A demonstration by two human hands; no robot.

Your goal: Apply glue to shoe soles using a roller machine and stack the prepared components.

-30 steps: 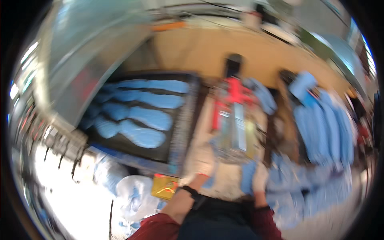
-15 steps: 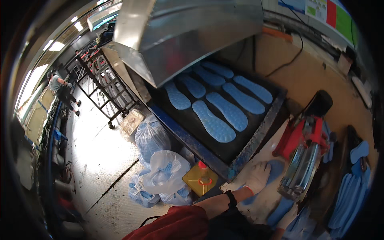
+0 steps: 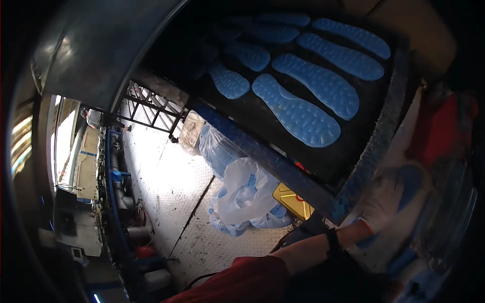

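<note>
Rows of blue insoles (image 3: 295, 111) are laid out on the black tray (image 3: 283, 165), none of them stacked in front, while a loose insole (image 3: 410, 184) lies outside, on the tabletop (image 3: 410, 123) beside the red machine (image 3: 439, 131). And here's the gloved left hand (image 3: 381, 204), just beyond the tray's corner: grip spread, fingers stretched over that loose insole, apparently not clenched. The right hand's grip? Can't tell, too dark down there.
</note>
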